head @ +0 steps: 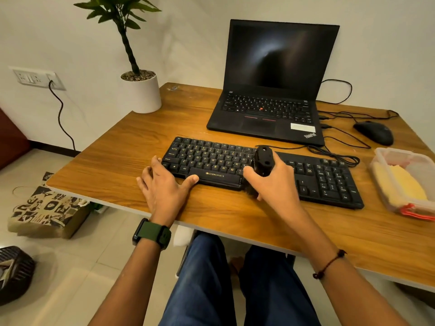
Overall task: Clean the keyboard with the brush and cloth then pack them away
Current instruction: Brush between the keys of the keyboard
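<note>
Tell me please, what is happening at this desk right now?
A person sits at a wooden desk and is cleaning a black keyboard. The right hand grips a black brush, its bristles down at the keyboard's front edge. The left hand rests open at the keyboard's left end, steadying it. A yellow cloth lies in an open plastic container on the right, not in use yet.

Desk (131,147): keyboard (329,182), laptop (263,114), mouse (374,132)

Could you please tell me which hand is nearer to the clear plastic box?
Right. The right hand grips a black brush mid-keyboard, left of the clear plastic box; the left hand lies farther left.
</note>
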